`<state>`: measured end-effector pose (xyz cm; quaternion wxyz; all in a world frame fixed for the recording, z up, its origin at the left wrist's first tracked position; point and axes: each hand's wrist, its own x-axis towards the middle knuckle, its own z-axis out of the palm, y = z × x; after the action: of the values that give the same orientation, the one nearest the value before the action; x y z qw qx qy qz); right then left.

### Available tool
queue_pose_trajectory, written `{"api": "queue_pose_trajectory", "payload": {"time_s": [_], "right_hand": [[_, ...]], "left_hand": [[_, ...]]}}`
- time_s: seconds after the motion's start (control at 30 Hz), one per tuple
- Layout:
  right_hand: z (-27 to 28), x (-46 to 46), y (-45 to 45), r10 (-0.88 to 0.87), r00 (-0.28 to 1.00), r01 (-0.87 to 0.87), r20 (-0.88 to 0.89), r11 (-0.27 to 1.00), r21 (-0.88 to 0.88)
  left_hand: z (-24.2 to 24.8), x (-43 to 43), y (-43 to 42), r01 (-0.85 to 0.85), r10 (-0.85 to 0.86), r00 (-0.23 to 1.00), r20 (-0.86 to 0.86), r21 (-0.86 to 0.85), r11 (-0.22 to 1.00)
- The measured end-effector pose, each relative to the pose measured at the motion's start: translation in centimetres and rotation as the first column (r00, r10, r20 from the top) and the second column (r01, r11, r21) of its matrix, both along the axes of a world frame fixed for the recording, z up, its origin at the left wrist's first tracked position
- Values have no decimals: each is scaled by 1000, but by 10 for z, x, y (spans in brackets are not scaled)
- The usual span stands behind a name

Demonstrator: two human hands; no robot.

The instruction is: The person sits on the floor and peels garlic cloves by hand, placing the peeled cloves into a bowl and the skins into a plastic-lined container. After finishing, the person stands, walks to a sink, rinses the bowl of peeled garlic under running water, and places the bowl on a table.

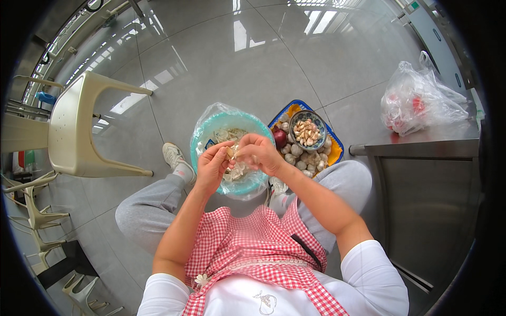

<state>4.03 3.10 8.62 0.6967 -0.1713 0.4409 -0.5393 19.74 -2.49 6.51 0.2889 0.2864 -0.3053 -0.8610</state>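
My left hand (213, 162) grips a garlic clove (229, 152) between thumb and fingers. Close beside it, my right hand (259, 154) pinches at the clove's papery skin with thumb and forefinger. Both hands are above a turquoise basin (199, 130) lined with a clear plastic bag, with papery garlic skins (237, 172) inside. To the right, a blue basket (299, 103) holds whole garlic bulbs (296, 150) and a red onion (279, 137). On top of the bulbs sits a patterned bowl (291, 136) of garlic cloves (306, 132).
A cream chair (71, 126) stands at the left on the grey tiled floor (213, 63). At the right, a clear plastic bag (415, 102) with red things in it lies on a steel cabinet (427, 197). More chairs (43, 213) are at the lower left.
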Motion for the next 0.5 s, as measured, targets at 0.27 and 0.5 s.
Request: {"api": "queue_pose_trajectory", "payload": {"time_s": [0.27,0.5], "right_hand": [[-1,4,-1,23,995,-21,-96,999,29],[-4,-3,-2,-15,998,20,-62,996,91]], "left_hand": [[-1,0,0,-44,44,997,64,2,999],[4,3,-4,-36,36,999,11,36,999]]}}
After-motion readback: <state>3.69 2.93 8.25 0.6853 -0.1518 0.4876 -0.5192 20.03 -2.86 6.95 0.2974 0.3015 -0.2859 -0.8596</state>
